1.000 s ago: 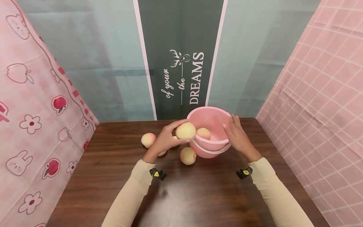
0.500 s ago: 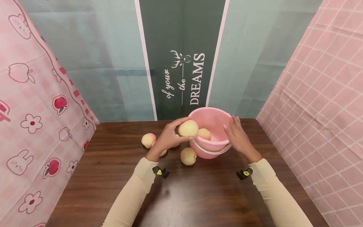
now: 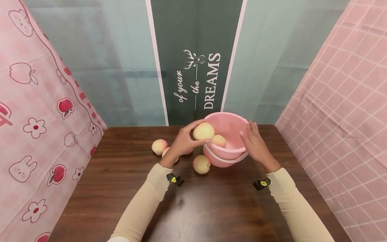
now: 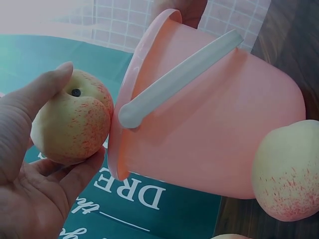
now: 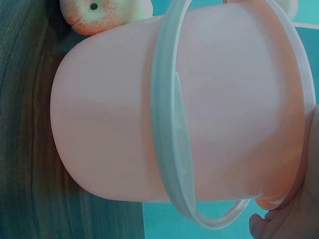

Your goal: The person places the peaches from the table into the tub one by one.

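My left hand holds a pale yellow peach with red speckles between thumb and fingers. In the left wrist view that peach is right at the rim of a pink bucket. The bucket stands upright on the table, its white handle folded down along the side. One peach is inside it. My right hand rests against the bucket's right rim, fingers straight and thumb over the edge. A second peach sits on the table close to the bucket's front left.
Further left on the brown wooden table lie several more peaches, one at the outer side and others partly hidden behind my left hand and wrist. A green curtain hangs at the back, with pink cloths along both sides.
My left hand has carried the peach slightly to the right and up, to the bucket's rim. The right hand has stayed at the bucket; the view has shifted a little.
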`<state>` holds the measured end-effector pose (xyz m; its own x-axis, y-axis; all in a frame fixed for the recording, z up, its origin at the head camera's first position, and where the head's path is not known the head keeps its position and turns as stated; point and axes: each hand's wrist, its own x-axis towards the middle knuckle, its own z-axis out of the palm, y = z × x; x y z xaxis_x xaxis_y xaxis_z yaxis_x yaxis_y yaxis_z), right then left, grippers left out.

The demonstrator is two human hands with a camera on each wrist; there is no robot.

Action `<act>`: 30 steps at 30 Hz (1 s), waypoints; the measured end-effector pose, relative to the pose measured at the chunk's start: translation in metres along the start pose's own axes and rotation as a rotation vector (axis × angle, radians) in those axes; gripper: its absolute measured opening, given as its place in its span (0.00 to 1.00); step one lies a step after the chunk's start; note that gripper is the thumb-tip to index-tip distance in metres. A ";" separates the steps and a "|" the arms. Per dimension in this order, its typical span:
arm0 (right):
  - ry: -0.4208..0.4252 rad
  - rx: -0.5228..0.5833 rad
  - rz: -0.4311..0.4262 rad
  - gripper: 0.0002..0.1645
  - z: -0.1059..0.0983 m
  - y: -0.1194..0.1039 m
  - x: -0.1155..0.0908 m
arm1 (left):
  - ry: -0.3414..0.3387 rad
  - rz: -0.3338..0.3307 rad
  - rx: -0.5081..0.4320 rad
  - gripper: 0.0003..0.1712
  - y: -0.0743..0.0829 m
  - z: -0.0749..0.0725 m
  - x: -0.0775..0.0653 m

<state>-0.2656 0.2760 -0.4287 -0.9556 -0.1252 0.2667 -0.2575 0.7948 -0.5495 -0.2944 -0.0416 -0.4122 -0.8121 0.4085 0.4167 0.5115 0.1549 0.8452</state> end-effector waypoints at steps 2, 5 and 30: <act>-0.004 0.000 0.007 0.47 0.000 0.000 0.000 | 0.001 0.000 0.000 0.44 0.000 0.001 0.001; -0.005 0.006 0.007 0.47 -0.001 0.000 -0.001 | 0.001 0.005 -0.008 0.44 0.000 0.002 0.002; -0.015 -0.007 -0.003 0.47 -0.001 0.000 -0.001 | -0.004 0.036 -0.042 0.45 -0.004 0.011 0.015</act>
<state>-0.2647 0.2768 -0.4279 -0.9570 -0.1365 0.2561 -0.2592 0.7988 -0.5429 -0.3053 -0.0267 -0.4130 -0.7920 0.4170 0.4458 0.5283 0.1022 0.8429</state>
